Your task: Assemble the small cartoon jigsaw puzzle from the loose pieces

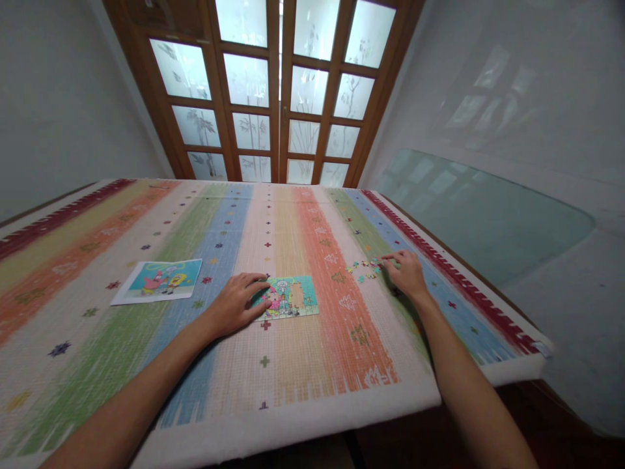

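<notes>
A small, partly assembled cartoon jigsaw puzzle (293,296) lies on a striped, multicoloured cloth (312,365) that covers the table. My left hand (239,301) rests on the puzzle's left edge, fingers spread flat on it. My right hand (405,272) reaches to the right, its fingertips pinched among several loose puzzle pieces (364,268) scattered on the cloth. Whether a piece sits between those fingers is too small to tell.
A printed reference picture (159,280) of the same cartoon lies flat to the left. The table's front edge (293,423) is near me and its right edge runs beside a white wall. Wooden glazed doors (278,91) stand beyond the far end.
</notes>
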`<state>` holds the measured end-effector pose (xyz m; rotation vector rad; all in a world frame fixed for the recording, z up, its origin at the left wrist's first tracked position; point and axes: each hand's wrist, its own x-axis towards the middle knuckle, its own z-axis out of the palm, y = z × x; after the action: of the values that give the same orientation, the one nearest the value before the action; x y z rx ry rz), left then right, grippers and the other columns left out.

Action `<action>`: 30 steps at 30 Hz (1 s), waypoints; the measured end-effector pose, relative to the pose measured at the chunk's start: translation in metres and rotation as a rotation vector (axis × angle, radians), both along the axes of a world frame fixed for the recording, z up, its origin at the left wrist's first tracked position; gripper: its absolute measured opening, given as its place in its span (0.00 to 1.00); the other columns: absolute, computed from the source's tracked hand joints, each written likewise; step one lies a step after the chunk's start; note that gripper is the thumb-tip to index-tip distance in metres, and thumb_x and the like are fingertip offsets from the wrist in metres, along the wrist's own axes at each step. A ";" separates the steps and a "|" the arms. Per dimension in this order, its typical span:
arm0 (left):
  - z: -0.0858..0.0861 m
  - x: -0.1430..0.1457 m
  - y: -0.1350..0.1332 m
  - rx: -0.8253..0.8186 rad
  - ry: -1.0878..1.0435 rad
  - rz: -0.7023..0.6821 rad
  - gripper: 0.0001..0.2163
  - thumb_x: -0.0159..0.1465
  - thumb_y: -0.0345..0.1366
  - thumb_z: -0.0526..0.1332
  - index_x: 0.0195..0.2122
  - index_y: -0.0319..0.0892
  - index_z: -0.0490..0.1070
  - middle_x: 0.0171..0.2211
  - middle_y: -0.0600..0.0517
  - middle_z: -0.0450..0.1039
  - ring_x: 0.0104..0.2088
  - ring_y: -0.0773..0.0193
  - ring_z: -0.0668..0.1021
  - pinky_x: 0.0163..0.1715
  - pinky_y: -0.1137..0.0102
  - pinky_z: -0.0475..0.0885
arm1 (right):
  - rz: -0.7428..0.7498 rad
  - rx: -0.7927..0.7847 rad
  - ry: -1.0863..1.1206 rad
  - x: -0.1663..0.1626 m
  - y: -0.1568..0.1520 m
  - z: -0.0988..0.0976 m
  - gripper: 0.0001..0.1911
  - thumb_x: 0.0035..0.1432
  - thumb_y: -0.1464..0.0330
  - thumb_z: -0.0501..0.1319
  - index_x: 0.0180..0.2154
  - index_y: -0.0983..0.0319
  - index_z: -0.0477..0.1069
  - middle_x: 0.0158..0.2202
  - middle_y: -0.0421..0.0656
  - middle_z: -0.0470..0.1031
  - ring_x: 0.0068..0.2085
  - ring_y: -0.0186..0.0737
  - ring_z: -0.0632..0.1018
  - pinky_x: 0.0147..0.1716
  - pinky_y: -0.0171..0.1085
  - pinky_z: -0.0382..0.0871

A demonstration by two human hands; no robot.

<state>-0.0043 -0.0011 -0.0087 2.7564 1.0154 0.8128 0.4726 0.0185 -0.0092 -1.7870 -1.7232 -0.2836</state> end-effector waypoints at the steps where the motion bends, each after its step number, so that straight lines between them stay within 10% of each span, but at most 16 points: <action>1: 0.000 0.000 0.000 0.000 0.001 -0.002 0.15 0.74 0.47 0.57 0.53 0.44 0.73 0.56 0.43 0.74 0.55 0.50 0.76 0.55 0.53 0.71 | 0.015 -0.014 -0.024 -0.001 -0.001 -0.001 0.12 0.59 0.66 0.59 0.36 0.62 0.82 0.39 0.52 0.77 0.42 0.53 0.73 0.47 0.51 0.67; 22: 0.001 0.001 0.001 -0.030 -0.012 -0.029 0.15 0.74 0.46 0.58 0.55 0.45 0.72 0.53 0.47 0.78 0.53 0.51 0.76 0.54 0.53 0.69 | 0.163 -0.194 0.007 -0.020 0.004 -0.002 0.14 0.61 0.63 0.61 0.41 0.60 0.82 0.45 0.54 0.76 0.48 0.56 0.73 0.51 0.53 0.64; 30: -0.001 0.001 0.003 0.002 -0.026 -0.030 0.15 0.73 0.46 0.59 0.55 0.44 0.73 0.51 0.46 0.79 0.53 0.51 0.76 0.54 0.53 0.71 | 0.217 -0.230 0.260 -0.041 0.000 0.013 0.14 0.59 0.58 0.61 0.32 0.61 0.78 0.27 0.44 0.76 0.29 0.42 0.74 0.32 0.41 0.68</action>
<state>-0.0037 0.0015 -0.0092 2.7485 0.9663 0.8427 0.4321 0.0189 0.0043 -1.6857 -1.7942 0.2380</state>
